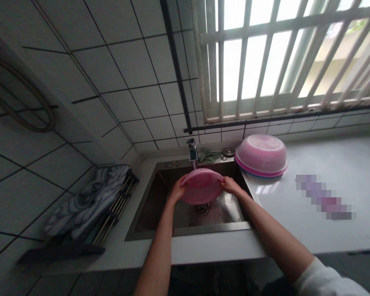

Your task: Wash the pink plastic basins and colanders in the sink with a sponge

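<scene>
The lone head camera is looking forward and down from above the tabletop's (327,164) front edge, facing the sink (148,205), the tiled wall (126,61) and the barred window (265,61), with the bowl (200,189) near, mid-frame.

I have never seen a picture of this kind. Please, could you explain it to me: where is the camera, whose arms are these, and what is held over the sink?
There is no machine here. The one picture comes from a camera worn on a person's head, looking forward and down, so the two bare arms entering from below are that person's own. The left hand and the right hand grip opposite edges of a round pink plastic basin, held over the steel sink just under the metal tap. A thin stream of water seems to fall on it. On the white countertop to the right lies an overturned pink plastic strainer bowl. Left of the sink, a grey patterned cloth lies on a dark rack.
</scene>
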Available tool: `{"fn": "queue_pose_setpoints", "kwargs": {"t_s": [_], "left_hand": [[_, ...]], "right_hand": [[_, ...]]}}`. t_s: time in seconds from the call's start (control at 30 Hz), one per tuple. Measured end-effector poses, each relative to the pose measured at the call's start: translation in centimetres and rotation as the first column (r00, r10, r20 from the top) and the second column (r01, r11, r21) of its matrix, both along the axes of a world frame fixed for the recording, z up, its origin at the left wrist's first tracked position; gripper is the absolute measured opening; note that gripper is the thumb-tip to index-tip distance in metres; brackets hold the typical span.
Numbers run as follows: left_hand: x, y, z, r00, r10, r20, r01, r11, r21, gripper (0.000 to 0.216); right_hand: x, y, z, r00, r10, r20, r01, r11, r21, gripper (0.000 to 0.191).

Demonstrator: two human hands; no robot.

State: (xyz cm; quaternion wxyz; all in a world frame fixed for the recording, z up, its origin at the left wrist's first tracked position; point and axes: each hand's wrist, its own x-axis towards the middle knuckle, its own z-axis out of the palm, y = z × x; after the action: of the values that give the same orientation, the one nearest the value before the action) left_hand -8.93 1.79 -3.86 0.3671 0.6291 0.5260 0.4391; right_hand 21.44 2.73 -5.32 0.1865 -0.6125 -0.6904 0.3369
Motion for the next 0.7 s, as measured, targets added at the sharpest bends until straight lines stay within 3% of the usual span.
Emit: {"fn": "queue_pose_setpoints", "kwargs": {"t_s": [0.4, 0.7], "left_hand": [[-0.22, -0.34, 0.59, 0.998, -0.015, -0.057, 0.016, 1.000, 0.014, 0.063], [-0.55, -0.22, 0.50, 0.999, -0.005, -0.046, 0.004, 1.000, -0.016, 0.072]], "right_hand": [[-0.11, -0.28, 1.08, 1.000, -0.012, 0.022, 0.011, 0.999, 0.034, 0.025], [-0.23, -0.15, 0.52, 1.000, -0.008, -0.010, 0.008, 0.998, 0.060, 0.024]]}}
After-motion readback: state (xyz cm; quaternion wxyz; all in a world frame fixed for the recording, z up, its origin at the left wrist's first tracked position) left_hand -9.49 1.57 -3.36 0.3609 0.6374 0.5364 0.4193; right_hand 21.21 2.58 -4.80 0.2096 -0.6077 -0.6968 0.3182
